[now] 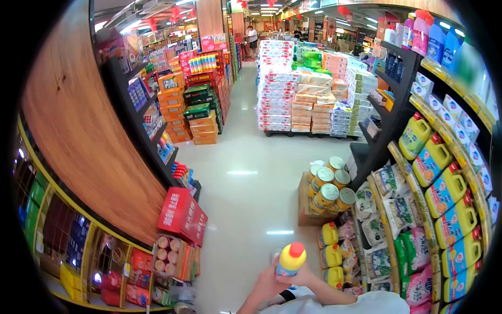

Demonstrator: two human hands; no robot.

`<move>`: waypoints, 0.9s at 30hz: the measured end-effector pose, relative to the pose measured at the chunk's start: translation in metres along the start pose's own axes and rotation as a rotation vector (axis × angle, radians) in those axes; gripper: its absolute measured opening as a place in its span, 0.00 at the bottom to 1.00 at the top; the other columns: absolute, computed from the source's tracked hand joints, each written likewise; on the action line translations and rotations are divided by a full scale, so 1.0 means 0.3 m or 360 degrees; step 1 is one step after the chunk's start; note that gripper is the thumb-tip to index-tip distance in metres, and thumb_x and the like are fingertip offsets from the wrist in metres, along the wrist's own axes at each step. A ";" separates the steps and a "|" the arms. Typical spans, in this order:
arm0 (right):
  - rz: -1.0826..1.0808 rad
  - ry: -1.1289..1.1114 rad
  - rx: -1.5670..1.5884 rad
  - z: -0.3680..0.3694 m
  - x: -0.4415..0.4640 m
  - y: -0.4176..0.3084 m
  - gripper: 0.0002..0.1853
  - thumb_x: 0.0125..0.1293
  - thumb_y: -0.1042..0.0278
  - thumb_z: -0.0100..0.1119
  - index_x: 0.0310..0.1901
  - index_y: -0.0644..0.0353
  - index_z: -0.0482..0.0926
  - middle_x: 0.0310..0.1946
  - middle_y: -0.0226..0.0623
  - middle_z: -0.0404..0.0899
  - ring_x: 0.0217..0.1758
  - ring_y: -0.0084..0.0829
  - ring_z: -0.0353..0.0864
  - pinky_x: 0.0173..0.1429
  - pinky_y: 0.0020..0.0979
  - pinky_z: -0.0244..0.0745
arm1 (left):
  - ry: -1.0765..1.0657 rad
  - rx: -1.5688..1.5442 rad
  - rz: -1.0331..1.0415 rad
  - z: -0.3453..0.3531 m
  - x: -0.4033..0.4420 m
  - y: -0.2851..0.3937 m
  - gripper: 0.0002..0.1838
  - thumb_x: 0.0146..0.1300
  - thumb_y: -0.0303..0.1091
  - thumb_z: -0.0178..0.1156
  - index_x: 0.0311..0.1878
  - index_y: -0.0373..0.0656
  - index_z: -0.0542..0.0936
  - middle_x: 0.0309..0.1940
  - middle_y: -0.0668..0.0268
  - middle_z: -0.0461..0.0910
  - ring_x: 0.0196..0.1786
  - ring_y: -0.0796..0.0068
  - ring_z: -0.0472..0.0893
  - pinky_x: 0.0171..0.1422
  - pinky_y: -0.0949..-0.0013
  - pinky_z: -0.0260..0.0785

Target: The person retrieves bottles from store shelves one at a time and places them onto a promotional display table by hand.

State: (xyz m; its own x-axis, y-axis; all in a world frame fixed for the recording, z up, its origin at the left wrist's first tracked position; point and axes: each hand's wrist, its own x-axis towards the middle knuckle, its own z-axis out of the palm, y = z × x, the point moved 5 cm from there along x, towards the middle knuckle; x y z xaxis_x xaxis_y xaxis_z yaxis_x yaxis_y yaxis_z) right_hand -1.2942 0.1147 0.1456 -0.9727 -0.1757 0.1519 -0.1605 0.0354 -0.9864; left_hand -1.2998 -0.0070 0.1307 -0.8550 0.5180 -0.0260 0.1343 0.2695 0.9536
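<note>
A yellow bottle (291, 260) with a red cap and a bluish label stands upright in front of my body at the bottom of the head view. My left hand (267, 281) is closed around its left side. From the right, my right hand (301, 276) also wraps its fingers about the lower part of the bottle. The label is mostly covered by my hands. A small pale patch shows just left of the bottle, too blurred to name.
Shelves on my right hold yellow jugs (444, 194) and bagged goods (376, 228). Tins (327, 194) stand on a cardboard box near the right shelf. A red carton (183, 217) juts into the aisle on the left. Stacked tissue packs (277, 86) stand ahead; a person (252, 39) is far off.
</note>
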 end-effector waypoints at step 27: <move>0.0203 -0.0214 -0.0050 -0.231 1.466 0.249 0.17 0.49 0.63 0.74 0.37 0.57 0.77 0.33 0.29 0.80 0.37 0.23 0.80 0.45 0.30 0.76 | 0.0123 -0.0245 -0.0248 -0.676 1.196 -0.377 0.27 0.44 0.35 0.76 0.49 0.41 0.78 0.42 0.61 0.84 0.47 0.69 0.83 0.52 0.66 0.75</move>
State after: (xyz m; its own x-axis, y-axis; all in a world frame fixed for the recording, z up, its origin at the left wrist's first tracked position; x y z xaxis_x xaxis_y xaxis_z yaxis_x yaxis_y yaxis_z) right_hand -1.7457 0.1083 0.1430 -0.9546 -0.2977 0.0141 -0.0447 0.0962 -0.9944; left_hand -1.7232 -0.0163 0.0743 -0.8961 0.4145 -0.1588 -0.0750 0.2112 0.9746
